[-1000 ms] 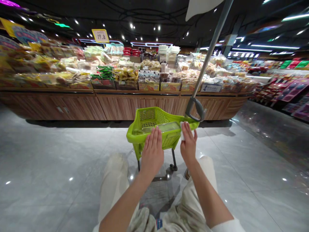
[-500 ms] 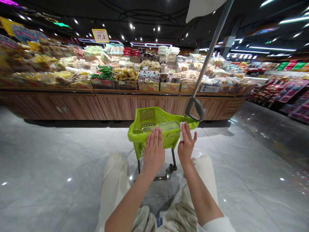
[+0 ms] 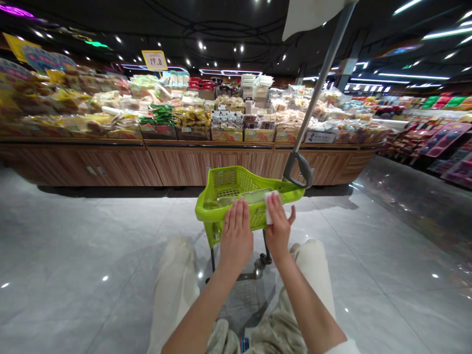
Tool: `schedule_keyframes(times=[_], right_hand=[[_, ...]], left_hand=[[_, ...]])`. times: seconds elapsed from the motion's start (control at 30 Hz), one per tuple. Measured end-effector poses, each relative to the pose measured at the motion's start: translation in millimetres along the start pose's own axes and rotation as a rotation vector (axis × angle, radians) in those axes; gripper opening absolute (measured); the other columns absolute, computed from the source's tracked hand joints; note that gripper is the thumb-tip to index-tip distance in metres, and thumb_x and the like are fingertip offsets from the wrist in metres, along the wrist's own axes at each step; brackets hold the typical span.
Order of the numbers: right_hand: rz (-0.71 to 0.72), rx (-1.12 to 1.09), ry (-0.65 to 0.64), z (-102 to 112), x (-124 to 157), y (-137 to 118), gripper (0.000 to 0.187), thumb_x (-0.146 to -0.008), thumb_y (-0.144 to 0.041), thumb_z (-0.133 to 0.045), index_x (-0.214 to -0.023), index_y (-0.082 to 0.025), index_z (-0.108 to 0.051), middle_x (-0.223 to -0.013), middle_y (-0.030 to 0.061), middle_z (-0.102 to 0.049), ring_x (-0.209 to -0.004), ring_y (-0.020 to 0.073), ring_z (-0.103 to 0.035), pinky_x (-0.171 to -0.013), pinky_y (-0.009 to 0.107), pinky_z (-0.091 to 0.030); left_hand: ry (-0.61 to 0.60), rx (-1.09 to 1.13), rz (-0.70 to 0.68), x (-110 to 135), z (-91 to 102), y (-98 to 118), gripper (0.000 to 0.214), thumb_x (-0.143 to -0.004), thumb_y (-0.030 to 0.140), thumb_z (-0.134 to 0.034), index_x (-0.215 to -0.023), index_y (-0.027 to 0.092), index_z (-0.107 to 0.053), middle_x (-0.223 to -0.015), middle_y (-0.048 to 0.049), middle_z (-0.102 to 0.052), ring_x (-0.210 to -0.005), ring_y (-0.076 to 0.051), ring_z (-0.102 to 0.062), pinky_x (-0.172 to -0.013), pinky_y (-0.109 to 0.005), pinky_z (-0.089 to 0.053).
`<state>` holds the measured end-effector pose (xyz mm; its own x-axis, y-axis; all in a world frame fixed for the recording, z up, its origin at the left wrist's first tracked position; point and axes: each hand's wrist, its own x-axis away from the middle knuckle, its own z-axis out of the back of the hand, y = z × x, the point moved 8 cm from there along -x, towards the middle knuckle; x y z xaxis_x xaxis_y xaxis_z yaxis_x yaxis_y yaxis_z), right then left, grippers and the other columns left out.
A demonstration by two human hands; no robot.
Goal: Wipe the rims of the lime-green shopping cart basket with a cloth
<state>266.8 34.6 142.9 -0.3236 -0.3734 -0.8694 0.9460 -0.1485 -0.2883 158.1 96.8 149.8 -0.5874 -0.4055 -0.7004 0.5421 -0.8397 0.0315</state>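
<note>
A lime-green shopping basket (image 3: 217, 196) on wheels stands on the floor in front of my knees. My left hand (image 3: 236, 236) lies flat with fingers stretched out against the basket's near rim. My right hand (image 3: 278, 228) presses a small white cloth (image 3: 269, 209) onto the same rim, fingers wrapped over it, close beside the left hand. A grey handle pole (image 3: 317, 93) rises from the basket's right corner toward the upper right.
A long wooden display counter (image 3: 177, 160) piled with packaged snacks runs across behind the basket, with a yellow price sign (image 3: 155, 60) above. More shelves (image 3: 435, 132) stand at the right. Glossy grey floor tiles (image 3: 73, 255) surround me. My legs in light trousers (image 3: 173, 290) are folded below.
My right hand with the white cloth has slid left along the basket rim, closer to the left hand. The left hand has stayed on the rim.
</note>
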Motion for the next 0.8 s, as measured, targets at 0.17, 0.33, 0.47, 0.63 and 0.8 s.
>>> schedule_keyframes(times=[0.17,0.33,0.47,0.63,0.8], right_hand=[[0.226,-0.019,-0.133,-10.0,3.9,-34.0,0.078,-0.078,-0.001,-0.034,-0.152,-0.026,-0.033,-0.149,0.0069,-0.050,-0.140,0.0170,-0.045,-0.123,0.049,-0.001],[-0.121,0.077,0.084,9.0,-0.2,34.8,0.081,-0.071,-0.002,-0.033,-0.149,-0.025,-0.039,-0.150,0.0087,-0.048,-0.139,0.0192,-0.046,-0.120,0.054,-0.008],[0.003,0.031,0.022,1.8,-1.2,1.0,0.079,-0.075,-0.002,-0.032,-0.150,-0.025,-0.037,-0.150,0.0082,-0.048,-0.140,0.0181,-0.044,-0.121,0.050,-0.009],[0.271,-0.014,-0.124,-5.8,-0.4,-26.9,0.077,-0.079,-0.001,-0.034,-0.152,-0.026,-0.034,-0.147,0.0076,-0.053,-0.138,0.0173,-0.047,-0.122,0.048,-0.004],[-0.181,0.081,0.161,9.9,0.4,31.5,0.083,-0.072,-0.001,-0.032,-0.150,-0.027,-0.036,-0.150,0.0090,-0.048,-0.138,0.0204,-0.047,-0.120,0.056,-0.001]], left_hand=[[-0.003,0.017,-0.017,1.3,1.6,-2.9,0.076,-0.086,0.010,-0.045,-0.155,0.007,-0.015,-0.159,-0.0165,-0.032,-0.149,-0.027,-0.027,-0.121,-0.046,-0.028],[-0.016,0.001,-0.029,0.6,1.6,-0.6,0.075,-0.087,0.010,-0.042,-0.155,0.004,-0.013,-0.159,-0.0158,-0.031,-0.150,-0.026,-0.024,-0.121,-0.045,-0.028],[-0.007,0.020,-0.008,0.4,0.5,-0.3,0.076,-0.086,0.009,-0.043,-0.155,0.005,-0.012,-0.160,-0.0162,-0.030,-0.151,-0.025,-0.020,-0.122,-0.046,-0.026],[-0.012,0.044,-0.013,0.8,0.5,-1.5,0.078,-0.085,0.008,-0.043,-0.156,0.007,-0.011,-0.160,-0.0158,-0.029,-0.151,-0.024,-0.020,-0.122,-0.045,-0.027],[-0.007,0.040,-0.018,1.1,2.0,0.2,0.078,-0.086,0.008,-0.041,-0.156,0.007,-0.007,-0.160,-0.0160,-0.029,-0.151,-0.024,-0.020,-0.121,-0.046,-0.028]])
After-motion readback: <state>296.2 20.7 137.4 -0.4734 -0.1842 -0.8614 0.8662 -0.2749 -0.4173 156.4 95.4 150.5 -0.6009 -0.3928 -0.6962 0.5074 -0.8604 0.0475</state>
